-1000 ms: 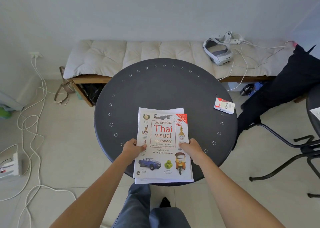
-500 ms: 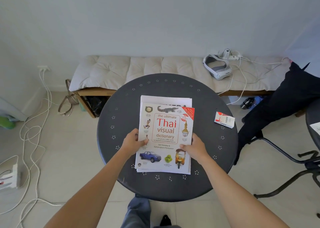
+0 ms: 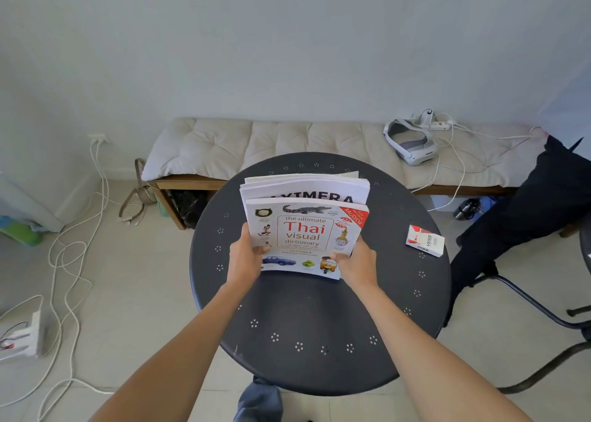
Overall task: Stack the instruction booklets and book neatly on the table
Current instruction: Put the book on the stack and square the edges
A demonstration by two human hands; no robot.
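Both hands are gripping the stack at centre frame, above the round dark table (image 3: 319, 319). The left hand (image 3: 244, 256) is clamping the left edge of the book (image 3: 307, 236), thumb lying over the cover and the fingers wrapped behind, out of sight. The right hand (image 3: 356, 261) is clamping the lower right corner in the same way, thumb on the cover near the tuk-tuk picture.

The book, a white "Thai visual dictionary", is facing the camera and standing tilted, top edge leaning away toward the upper part of the frame. The instruction booklets (image 3: 303, 186) are sitting directly behind it, touching it, their white top edges and part of a black printed heading showing above the book's top edge. The stack's lower edge is sitting close to the table surface; whether it is touching cannot be told.

A small red and white box (image 3: 425, 240) is lying on the table at right of centre, well apart from the stack. A cushioned bench (image 3: 287, 143) is running along the wall behind the table, with a white headset (image 3: 411, 143) lying on it at upper right.
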